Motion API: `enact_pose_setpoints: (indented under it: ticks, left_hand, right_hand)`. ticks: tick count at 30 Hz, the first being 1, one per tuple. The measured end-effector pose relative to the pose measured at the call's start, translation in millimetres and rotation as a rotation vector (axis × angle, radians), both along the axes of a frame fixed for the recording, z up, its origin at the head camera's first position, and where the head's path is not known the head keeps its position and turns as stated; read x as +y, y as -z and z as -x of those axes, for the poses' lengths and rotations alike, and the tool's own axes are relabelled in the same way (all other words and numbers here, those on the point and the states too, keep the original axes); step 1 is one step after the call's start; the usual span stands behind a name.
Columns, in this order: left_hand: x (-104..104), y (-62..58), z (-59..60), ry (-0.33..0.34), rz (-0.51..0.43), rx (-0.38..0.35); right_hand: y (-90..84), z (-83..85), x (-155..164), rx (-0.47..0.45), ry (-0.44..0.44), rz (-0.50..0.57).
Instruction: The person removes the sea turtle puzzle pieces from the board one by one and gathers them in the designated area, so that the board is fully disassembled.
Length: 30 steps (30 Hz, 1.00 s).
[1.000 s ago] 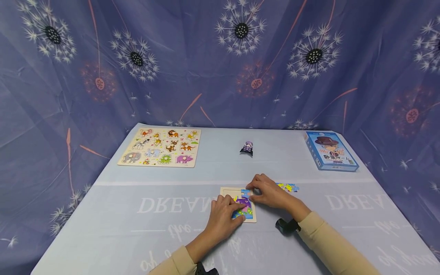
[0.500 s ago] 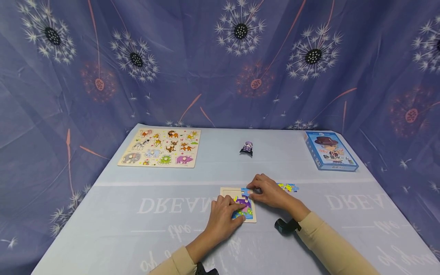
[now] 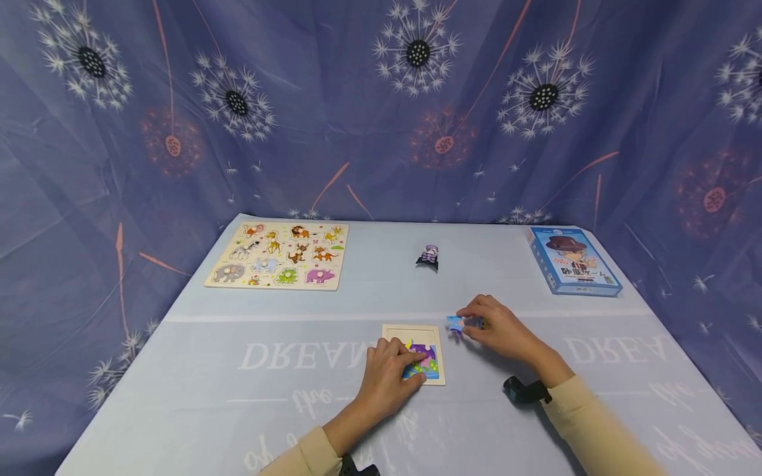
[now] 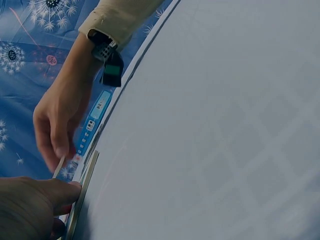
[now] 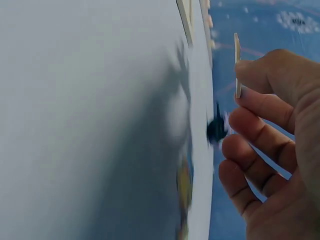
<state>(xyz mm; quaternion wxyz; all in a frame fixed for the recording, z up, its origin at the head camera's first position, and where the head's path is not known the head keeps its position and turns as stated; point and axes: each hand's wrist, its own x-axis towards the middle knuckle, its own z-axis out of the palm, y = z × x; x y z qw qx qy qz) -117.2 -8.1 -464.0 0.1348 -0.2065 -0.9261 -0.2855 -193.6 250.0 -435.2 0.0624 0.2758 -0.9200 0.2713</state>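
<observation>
A small wooden puzzle tray lies on the table near the front, with purple, blue and yellow pieces fitted in its right part. My left hand rests on the tray's lower left, fingers pressing on it. My right hand hovers just right of the tray and pinches a blue puzzle piece between thumb and fingers. In the right wrist view the blue puzzle piece shows edge-on at my fingertips. A few loose pieces lie mostly hidden under that hand.
An animal peg puzzle board lies at the back left. A small dark figurine stands at the back centre, and a blue game box at the back right. A pale printed tablecloth covers the table; a flowered curtain hangs behind.
My right hand has taken the blue piece off the tray's upper right corner and carried it to the right. The left hand has stayed on the tray.
</observation>
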Motion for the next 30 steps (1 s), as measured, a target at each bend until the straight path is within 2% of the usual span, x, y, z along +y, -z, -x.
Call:
enact_pose_setpoints:
  ticks: [7, 15, 23, 30]
  left_hand:
    - [0, 0.9, -0.2, 0.000, -0.016, 0.004]
    - [1, 2.4, -0.7, 0.002, -0.027, 0.024]
    - [1, 1.7, -0.4, 0.001, -0.038, -0.016]
    - [1, 1.6, -0.8, 0.003, -0.040, -0.012]
  right_hand:
    - [-3.1, -2.2, 49, 0.034, 0.048, -0.022]
    - [3.6, -4.6, 95, 0.064, 0.129, -0.081]
    - [10.0, -4.3, 122, 0.038, 0.191, -0.116]
    - [11.3, -4.0, 131, -0.022, 0.218, -0.129]
